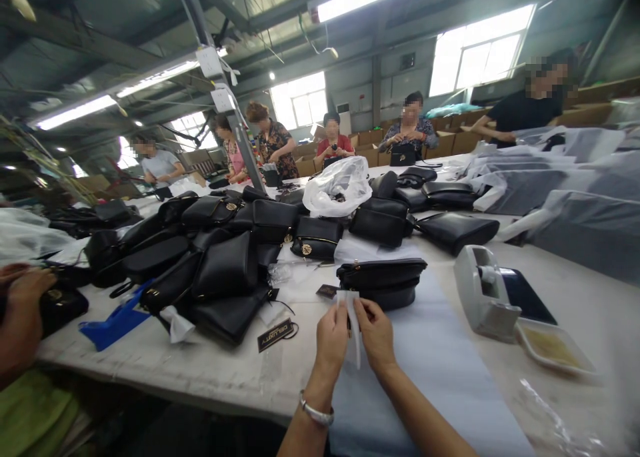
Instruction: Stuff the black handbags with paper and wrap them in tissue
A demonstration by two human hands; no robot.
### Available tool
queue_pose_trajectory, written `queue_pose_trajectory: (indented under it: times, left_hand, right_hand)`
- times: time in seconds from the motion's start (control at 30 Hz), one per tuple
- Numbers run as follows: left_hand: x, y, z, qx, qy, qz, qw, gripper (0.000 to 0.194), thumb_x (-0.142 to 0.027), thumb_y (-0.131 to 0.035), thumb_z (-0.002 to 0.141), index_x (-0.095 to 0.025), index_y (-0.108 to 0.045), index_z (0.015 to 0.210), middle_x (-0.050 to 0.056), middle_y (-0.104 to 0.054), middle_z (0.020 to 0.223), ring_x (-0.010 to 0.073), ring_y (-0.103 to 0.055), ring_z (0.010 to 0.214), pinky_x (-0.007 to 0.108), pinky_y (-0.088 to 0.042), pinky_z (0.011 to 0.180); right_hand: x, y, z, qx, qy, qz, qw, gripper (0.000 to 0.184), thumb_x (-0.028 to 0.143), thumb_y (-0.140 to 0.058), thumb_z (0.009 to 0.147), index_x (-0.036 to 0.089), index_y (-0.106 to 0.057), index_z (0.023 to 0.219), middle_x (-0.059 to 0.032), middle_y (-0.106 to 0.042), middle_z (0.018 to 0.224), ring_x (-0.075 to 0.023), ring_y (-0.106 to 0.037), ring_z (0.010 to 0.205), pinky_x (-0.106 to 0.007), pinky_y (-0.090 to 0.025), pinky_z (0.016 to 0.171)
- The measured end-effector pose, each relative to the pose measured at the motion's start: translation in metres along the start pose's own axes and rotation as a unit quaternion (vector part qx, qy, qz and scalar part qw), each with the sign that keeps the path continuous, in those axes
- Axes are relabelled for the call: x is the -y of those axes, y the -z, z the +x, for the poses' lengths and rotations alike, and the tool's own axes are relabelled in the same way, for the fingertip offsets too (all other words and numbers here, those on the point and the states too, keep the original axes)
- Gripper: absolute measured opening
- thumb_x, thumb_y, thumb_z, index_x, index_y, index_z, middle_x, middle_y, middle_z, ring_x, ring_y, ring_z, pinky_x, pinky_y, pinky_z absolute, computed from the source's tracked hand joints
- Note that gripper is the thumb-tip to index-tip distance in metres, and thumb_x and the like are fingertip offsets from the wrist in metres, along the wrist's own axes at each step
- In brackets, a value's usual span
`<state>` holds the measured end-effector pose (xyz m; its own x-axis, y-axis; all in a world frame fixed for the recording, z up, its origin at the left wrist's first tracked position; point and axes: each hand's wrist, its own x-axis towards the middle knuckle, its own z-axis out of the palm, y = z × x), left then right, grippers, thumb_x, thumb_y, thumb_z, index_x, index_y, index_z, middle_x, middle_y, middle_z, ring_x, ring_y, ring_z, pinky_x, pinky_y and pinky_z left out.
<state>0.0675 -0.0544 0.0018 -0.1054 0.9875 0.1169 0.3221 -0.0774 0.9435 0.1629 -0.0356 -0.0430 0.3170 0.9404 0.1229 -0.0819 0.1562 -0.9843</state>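
From the head view, the left hand (330, 334) and the right hand (376, 330) were close together but apart, at the near side of the table (225, 372). Each pinched a white strip (357, 345) between thumb and fingers, the left at its left edge, the right at its right. The strip, thin and soft-looking, hung down between them; whether it was paper or foam, and what lay behind it, could not be told.

Just beyond the fingertips sat a black bag (383, 284), long side across, on a pale sheet (415, 377). A small dark tag (327, 290) lay by its left end, and a larger tag (275, 335) lay farther left, near a heap of black bags (225, 264). To the right stood a tape dispenser (480, 297), with a shallow dish (553, 347) just nearer.

Handling the strip well seemed to call for a light, even pinch on both sides, edges lined up before any crease was pressed, and no hard pull, since such thin stuff could wrinkle or tear. Working low over the sheet, with the wrist bangle (317, 412) held off the bag's smooth face, looked the safer way to avoid scuffs.
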Motion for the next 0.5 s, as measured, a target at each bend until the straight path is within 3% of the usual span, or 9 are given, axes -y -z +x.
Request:
queue_pose_trajectory:
  times: [0.13,0.23,0.33,0.5]
  left_hand:
    - [-0.001,0.002,-0.002,0.004,-0.039,0.069,0.997,0.032,-0.037,-0.042,0.095,-0.016,-0.064,0.102,0.008,-0.071,0.09,0.0215,-0.064,0.084,0.029,-0.046,0.076]
    - [0.002,0.009,0.003,0.024,-0.05,0.089,0.994,0.031,-0.031,-0.038,0.095,-0.015,-0.065,0.099,0.007,-0.071,0.086,0.0206,-0.065,0.079,0.028,-0.047,0.074]
    - [0.0,0.018,0.01,0.06,-0.072,0.117,0.989,0.028,-0.027,-0.041,0.094,-0.018,-0.067,0.098,0.005,-0.071,0.083,0.0199,-0.066,0.079,0.026,-0.047,0.073]
    - [-0.011,0.014,0.009,0.041,-0.082,0.197,0.976,0.029,-0.025,-0.042,0.095,-0.02,-0.067,0.108,0.011,-0.073,0.094,0.025,-0.068,0.088,0.032,-0.048,0.081]
  right_hand:
    - [0.003,0.0,0.002,0.017,-0.017,0.012,1.0,0.043,0.059,-0.064,0.078,0.017,-0.068,0.09,-0.0045,-0.067,0.074,-0.0173,-0.058,0.061,-0.027,-0.047,0.053]
    - [0.009,0.005,0.008,0.084,-0.044,0.017,0.995,0.042,0.06,-0.065,0.077,0.018,-0.064,0.084,0.0031,-0.054,0.054,-0.0126,-0.049,0.045,-0.024,-0.04,0.043]
    - [0.013,0.008,0.013,0.13,-0.058,0.014,0.99,0.042,0.062,-0.065,0.077,0.02,-0.058,0.075,0.0069,-0.046,0.046,-0.0107,-0.043,0.038,-0.022,-0.035,0.039]
    - [0.013,-0.001,0.013,0.117,-0.053,0.018,0.992,0.044,0.061,-0.062,0.078,0.022,-0.046,0.065,0.0087,-0.04,0.046,-0.0092,-0.037,0.036,-0.021,-0.027,0.035]
